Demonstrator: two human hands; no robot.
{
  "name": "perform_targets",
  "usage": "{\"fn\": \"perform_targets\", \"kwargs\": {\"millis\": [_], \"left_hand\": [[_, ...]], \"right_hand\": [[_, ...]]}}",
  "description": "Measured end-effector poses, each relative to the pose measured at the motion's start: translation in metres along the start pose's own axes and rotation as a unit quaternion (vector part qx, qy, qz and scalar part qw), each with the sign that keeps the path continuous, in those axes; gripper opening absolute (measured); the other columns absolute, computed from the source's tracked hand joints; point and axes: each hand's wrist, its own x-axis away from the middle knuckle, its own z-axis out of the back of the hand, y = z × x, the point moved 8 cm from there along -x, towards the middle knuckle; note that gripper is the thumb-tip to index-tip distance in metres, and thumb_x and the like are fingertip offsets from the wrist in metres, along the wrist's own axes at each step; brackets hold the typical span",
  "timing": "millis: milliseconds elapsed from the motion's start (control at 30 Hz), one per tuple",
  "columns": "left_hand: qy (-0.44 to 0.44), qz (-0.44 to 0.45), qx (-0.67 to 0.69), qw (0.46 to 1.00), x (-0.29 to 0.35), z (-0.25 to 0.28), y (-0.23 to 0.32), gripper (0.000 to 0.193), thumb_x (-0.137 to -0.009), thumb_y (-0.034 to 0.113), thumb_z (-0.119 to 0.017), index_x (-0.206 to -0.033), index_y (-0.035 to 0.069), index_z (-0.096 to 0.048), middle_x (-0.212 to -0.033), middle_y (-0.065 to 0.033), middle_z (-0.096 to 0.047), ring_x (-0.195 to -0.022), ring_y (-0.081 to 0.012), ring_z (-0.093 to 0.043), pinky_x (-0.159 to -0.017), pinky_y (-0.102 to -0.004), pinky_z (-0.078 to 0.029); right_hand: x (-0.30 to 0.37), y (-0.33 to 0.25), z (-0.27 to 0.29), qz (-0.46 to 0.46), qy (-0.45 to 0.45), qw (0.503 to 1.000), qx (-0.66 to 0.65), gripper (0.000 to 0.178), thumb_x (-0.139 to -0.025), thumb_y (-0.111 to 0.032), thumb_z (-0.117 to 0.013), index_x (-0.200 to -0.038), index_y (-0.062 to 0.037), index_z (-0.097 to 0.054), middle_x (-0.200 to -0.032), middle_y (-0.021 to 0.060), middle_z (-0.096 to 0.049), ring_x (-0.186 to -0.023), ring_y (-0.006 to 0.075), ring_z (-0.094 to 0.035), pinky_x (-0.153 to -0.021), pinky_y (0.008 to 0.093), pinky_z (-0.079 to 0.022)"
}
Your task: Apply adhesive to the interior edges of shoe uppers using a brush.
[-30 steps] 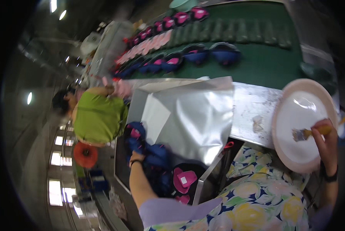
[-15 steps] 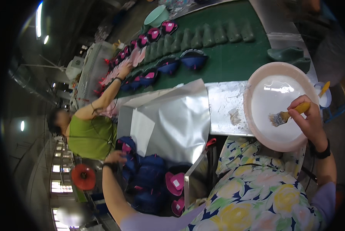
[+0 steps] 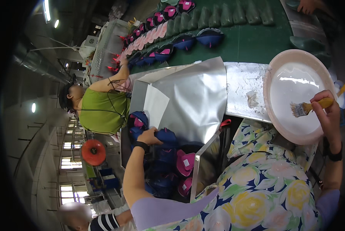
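Observation:
My right hand (image 3: 328, 111) pinches the yellow handle of a paintbrush (image 3: 304, 109). Its pale, coated bristles hang over white liquid in a wide pink basin (image 3: 271, 111) on the right. Over on the left, my left hand (image 3: 149, 136) closes on the edge of a dark blue shoe upper (image 3: 166, 137). That piece lies in a pile of similar blue uppers (image 3: 161, 181) inside a metal-sided bin. Pink-lined uppers (image 3: 185, 162) lie beside the pile, nearer to me. My left fingertips are partly hidden by the upper.
A silvery sheet (image 3: 195, 96) and white paper (image 3: 156, 102) lie between pile and basin. Beyond, a green belt (image 3: 253, 42) carries rows of dark green shoe lasts (image 3: 214, 17), blue uppers and pink pieces. A co-worker in green (image 3: 105, 107) stands left; another person (image 3: 103, 221) is lower left.
My left hand has reached into the pile and taken hold of a blue upper. The brush stays over the basin. The co-worker's hand has drawn back from the pink pieces; the view has shifted.

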Motion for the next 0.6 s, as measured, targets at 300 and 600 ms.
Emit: {"fn": "perform_targets", "kwargs": {"millis": [300,600], "left_hand": [[0.516,-0.265,0.185,0.793,0.021,0.137,0.15,0.051,-0.079,0.014,-0.081,-0.122,0.001,-0.054,-0.105,-0.017,-0.066,-0.094,-0.034,-0.066,-0.08,-0.0405,-0.052],[0.171,-0.386,-0.034,0.906,-0.001,0.025,0.276,0.055,-0.089,0.009,-0.061,-0.142,0.012,-0.049,-0.096,-0.0241,-0.068,-0.088,-0.0413,-0.067,-0.076,-0.0518,-0.054]], "right_hand": [[-0.002,-0.017,-0.018,-0.02,0.0,1.0,-0.002,0.01,-0.089,-0.003,-0.068,-0.095,-0.0027,-0.06,-0.089,0.0052,-0.065,-0.085,0.0127,-0.062,-0.079,0.0264,-0.049],[-0.006,-0.007,0.006,-0.027,0.038,0.997,0.06,0.014,-0.09,-0.008,-0.07,-0.096,-0.001,-0.059,-0.089,0.0063,-0.066,-0.08,0.0129,-0.064,-0.071,0.0262,-0.05]]}}
